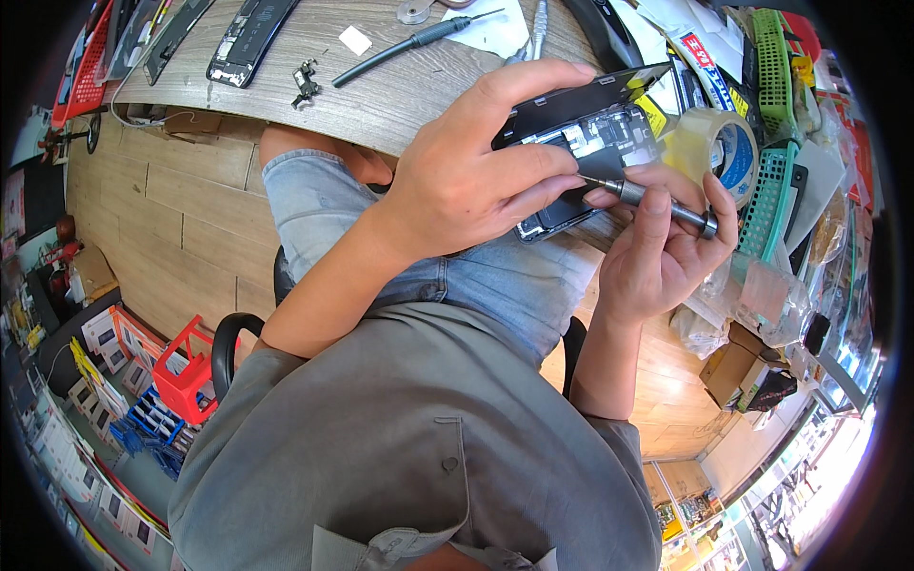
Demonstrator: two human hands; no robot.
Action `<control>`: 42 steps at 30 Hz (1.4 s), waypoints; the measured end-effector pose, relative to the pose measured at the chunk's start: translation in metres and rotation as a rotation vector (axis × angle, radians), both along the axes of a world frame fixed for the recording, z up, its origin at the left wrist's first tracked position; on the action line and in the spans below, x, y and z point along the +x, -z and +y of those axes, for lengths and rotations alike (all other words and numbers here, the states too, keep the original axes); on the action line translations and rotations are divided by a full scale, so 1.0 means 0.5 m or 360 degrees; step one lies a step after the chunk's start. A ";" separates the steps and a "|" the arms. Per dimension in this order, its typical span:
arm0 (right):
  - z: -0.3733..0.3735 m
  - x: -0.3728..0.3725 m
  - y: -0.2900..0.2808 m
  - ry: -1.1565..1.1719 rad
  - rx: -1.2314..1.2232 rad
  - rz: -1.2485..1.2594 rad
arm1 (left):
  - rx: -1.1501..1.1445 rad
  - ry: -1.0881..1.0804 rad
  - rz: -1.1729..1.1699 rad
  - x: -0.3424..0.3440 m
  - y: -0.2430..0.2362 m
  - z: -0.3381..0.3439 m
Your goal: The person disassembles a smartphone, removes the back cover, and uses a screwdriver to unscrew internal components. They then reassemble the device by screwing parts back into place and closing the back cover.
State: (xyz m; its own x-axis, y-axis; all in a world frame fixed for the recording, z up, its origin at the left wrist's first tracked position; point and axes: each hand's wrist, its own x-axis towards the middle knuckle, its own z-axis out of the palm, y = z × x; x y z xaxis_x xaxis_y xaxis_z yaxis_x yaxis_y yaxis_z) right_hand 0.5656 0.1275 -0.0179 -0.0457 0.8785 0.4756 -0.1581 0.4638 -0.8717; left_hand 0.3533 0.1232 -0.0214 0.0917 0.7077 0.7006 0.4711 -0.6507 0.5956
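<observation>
An opened phone [609,136] is found above the person's lap, near the edge of the worktop [381,109]. Its dark panel [590,98] is raised at an angle towards 12 o'clock, and the inner parts are exposed. At the phone's 4 o'clock, a thin screwdriver [657,200] is directed with its tip towards 9 o'clock.

From here, it may be judged that the inner parts could be scratched if the tip slips sideways. A thin cable, if one joins the panel to the body, could be torn if the panel is pulled too far. A very small screw could also be lost, if the phone is tilted.

The phone lies between the two hands: the left hand [476,167] is placed at its 9 o'clock, the right hand [666,238] at its 5 o'clock. By the right hand, the screwdriver is pinched between the fingers. The left hand is spread, one finger being stretched to the panel's upper edge, and others bent close to the tip; whether something small is pinched there cannot be told.

Farther out, a roll of clear tape [685,147] is seen at 3 o'clock, and behind it a teal basket [769,200]. Towards 10 o'clock, a dark pen-like tool [405,48], a small metal part [305,84] and another opened phone [249,43] are laid.
</observation>
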 end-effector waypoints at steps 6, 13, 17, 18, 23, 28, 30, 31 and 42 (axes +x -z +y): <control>0.000 -0.002 -0.001 0.0007 -0.0007 0.0011 | -0.0007 -0.0004 0.0010 0.000 -0.003 -0.001; 0.002 0.001 0.001 0.0002 0.0022 0.0008 | -0.0004 0.0004 0.0025 0.000 -0.008 0.001; 0.001 0.001 -0.004 0.0230 -0.0055 -0.0001 | -0.0012 0.0003 0.0008 0.001 -0.007 0.000; 0.001 0.000 -0.007 0.0290 -0.0043 -0.0061 | -0.0019 -0.0001 0.0001 0.002 -0.008 -0.002; -0.001 -0.007 -0.020 0.0452 -0.0104 -0.0270 | -0.0044 -0.0006 -0.0051 0.002 -0.016 -0.007; 0.003 -0.010 -0.014 0.0375 -0.0055 -0.0386 | 0.0059 -0.0025 -0.0052 0.001 0.001 0.001; 0.003 -0.011 -0.013 0.0361 -0.0063 -0.0416 | 0.0075 -0.0047 -0.0051 0.002 0.001 0.001; 0.004 -0.011 -0.013 0.0354 -0.0072 -0.0419 | 0.0082 -0.0057 -0.0051 0.002 0.001 0.001; 0.006 -0.010 -0.013 0.0335 -0.0097 -0.0479 | 0.0222 -0.0053 -0.0048 0.001 0.007 0.007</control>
State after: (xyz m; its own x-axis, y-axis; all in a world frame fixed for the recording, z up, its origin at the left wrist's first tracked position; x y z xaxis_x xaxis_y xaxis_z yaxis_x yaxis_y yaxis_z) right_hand 0.5607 0.1304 -0.0112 0.0092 0.9097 0.4151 0.2030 0.4048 -0.8916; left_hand 0.3539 0.1268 -0.0251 0.0473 0.6055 0.7944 0.4772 -0.7124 0.5146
